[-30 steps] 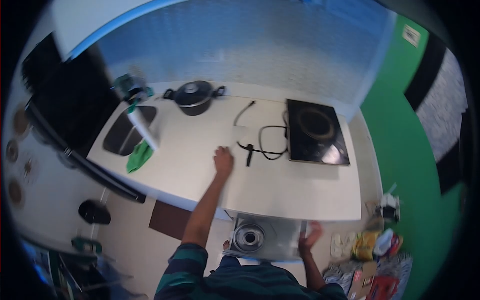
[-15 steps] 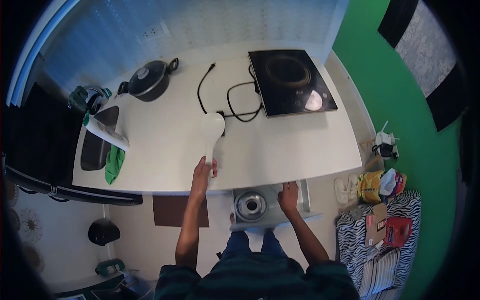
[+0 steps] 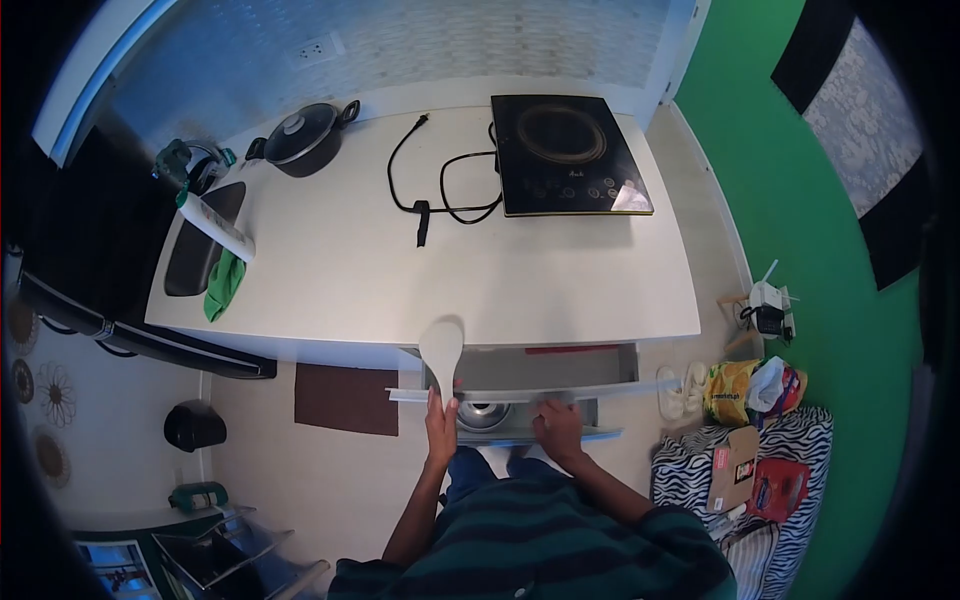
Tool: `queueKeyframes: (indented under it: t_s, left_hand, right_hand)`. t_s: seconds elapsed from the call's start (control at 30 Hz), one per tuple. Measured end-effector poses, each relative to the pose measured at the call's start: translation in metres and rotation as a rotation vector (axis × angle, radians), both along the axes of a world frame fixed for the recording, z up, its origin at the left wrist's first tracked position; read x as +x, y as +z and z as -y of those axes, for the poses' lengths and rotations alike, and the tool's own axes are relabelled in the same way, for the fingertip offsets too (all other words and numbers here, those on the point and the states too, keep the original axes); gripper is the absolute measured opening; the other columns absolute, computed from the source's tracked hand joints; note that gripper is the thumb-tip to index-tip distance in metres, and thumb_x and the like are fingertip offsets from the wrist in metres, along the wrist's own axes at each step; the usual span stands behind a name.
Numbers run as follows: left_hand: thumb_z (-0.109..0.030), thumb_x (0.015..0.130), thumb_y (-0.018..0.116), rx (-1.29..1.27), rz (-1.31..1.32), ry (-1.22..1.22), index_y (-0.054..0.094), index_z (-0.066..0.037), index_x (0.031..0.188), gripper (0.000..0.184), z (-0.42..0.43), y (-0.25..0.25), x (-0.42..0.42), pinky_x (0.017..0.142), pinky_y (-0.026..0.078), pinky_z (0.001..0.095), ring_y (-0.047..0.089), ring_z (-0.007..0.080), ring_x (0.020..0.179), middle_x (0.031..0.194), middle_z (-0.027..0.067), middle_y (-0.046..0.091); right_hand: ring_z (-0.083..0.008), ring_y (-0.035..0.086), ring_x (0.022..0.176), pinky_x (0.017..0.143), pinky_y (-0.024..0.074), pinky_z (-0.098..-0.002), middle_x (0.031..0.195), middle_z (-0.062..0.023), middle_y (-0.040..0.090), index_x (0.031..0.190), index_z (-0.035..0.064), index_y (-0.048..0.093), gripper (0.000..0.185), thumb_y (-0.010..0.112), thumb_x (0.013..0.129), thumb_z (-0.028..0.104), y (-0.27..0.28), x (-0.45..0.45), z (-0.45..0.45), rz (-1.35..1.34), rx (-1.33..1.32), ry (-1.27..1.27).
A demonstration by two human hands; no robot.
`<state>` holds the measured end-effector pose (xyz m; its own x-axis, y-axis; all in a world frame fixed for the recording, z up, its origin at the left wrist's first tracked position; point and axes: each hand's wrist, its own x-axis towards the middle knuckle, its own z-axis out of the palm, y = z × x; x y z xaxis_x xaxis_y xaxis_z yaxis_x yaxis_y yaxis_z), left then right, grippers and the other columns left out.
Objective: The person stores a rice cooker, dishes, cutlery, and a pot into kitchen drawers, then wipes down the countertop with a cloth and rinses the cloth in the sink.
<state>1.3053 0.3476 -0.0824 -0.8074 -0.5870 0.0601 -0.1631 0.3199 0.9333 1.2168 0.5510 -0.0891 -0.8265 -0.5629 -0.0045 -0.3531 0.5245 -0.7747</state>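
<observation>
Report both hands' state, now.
Left hand: closed, holding the white spoon by its handle.
Right hand: fingers curled, over the lower drawer; grip can't be told.

The white spoon with a long handle and broad round head (image 3: 441, 352), over the counter (image 3: 560, 290) half a second ago, is now drawn back to its front edge, along with the left hand (image 3: 441, 425) gripping it. A pale grey upper drawer (image 3: 500, 371) now stands pulled out, partly covering the round silver metal pot (image 3: 486, 416) in the grey lower drawer (image 3: 590, 414). The right hand (image 3: 557, 426) has come nearer the left.
</observation>
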Motion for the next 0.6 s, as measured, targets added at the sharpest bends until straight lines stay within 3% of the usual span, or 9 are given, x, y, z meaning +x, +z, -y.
queueKeyframes:
  t_s: [0.03, 0.13, 0.2, 0.3, 0.47, 0.6]
  left_hand:
    - [-0.023, 0.091, 0.039, -0.09, -0.065, -0.029, 0.048, 0.001, 0.109, 0.032, -0.005, 0.0, 0.004, 0.089, 0.033, 0.0411, 0.047, 0.0374, 0.096, 0.105, 0.0197, 0.052]
    - [-0.027, 0.091, 0.038, -0.015, 0.009, 0.023, 0.05, 0.002, 0.097, 0.032, -0.018, 0.005, 0.022, 0.082, 0.034, 0.0443, 0.047, 0.0381, 0.088, 0.091, 0.0206, 0.052]
    - [-0.028, 0.091, 0.037, -0.17, 0.144, -0.023, 0.049, 0.002, 0.087, 0.032, -0.019, 0.016, 0.028, 0.076, 0.034, 0.0446, 0.046, 0.0381, 0.08, 0.08, 0.0205, 0.051]
    - [-0.029, 0.091, 0.038, -0.207, 0.221, 0.043, 0.046, 0.001, 0.078, 0.034, -0.023, 0.014, 0.029, 0.069, 0.033, 0.0439, 0.045, 0.0376, 0.07, 0.07, 0.0199, 0.05]
    - [-0.029, 0.091, 0.039, -0.116, 0.266, 0.154, 0.048, -0.001, 0.076, 0.033, -0.027, 0.007, 0.033, 0.067, 0.036, 0.042, 0.05, 0.0351, 0.066, 0.066, 0.0167, 0.056]
    - [-0.03, 0.09, 0.04, -0.227, 0.345, 0.089, 0.048, -0.001, 0.076, 0.033, -0.029, 0.012, 0.042, 0.066, 0.037, 0.0418, 0.052, 0.0334, 0.064, 0.066, 0.0157, 0.057]
  right_hand:
    - [-0.0225, 0.053, 0.095, 0.075, 0.0435, -0.0424, 0.098, -0.0111, 0.054, 0.108, 0.0025, 0.05, 0.036, 0.052, 0.072, 0.006, 0.001, -0.005, -0.009, 0.264, -0.168, 0.027]
    - [-0.0223, 0.056, 0.092, 0.071, 0.049, -0.0355, 0.101, -0.0092, 0.056, 0.105, 0.0052, 0.051, 0.026, 0.049, 0.08, 0.012, 0.005, -0.06, 0.002, 0.761, -0.849, -0.656]
    - [-0.0181, 0.056, 0.092, 0.073, 0.049, -0.0326, 0.099, -0.0076, 0.057, 0.102, 0.0068, 0.052, 0.025, 0.05, 0.083, 0.023, -0.093, -0.125, -0.005, 1.402, -1.052, -1.045]
    - [-0.018, 0.056, 0.089, 0.075, 0.048, -0.0369, 0.097, -0.0071, 0.057, 0.102, 0.0105, 0.053, 0.031, 0.047, 0.084, 0.035, -0.121, -0.164, 0.009, 1.234, -1.654, -0.613]
    - [-0.0187, 0.057, 0.084, 0.076, 0.0462, -0.041, 0.093, -0.002, 0.058, 0.1, 0.0171, 0.054, 0.039, 0.039, 0.083, 0.049, -0.144, -0.162, 0.006, 1.261, -1.584, -0.685]
    - [-0.0176, 0.055, 0.073, 0.07, 0.0472, -0.0393, 0.084, -0.0005, 0.056, 0.099, 0.018, 0.054, 0.041, 0.038, 0.083, 0.052, -0.134, -0.145, -0.004, 1.372, -1.481, -0.98]
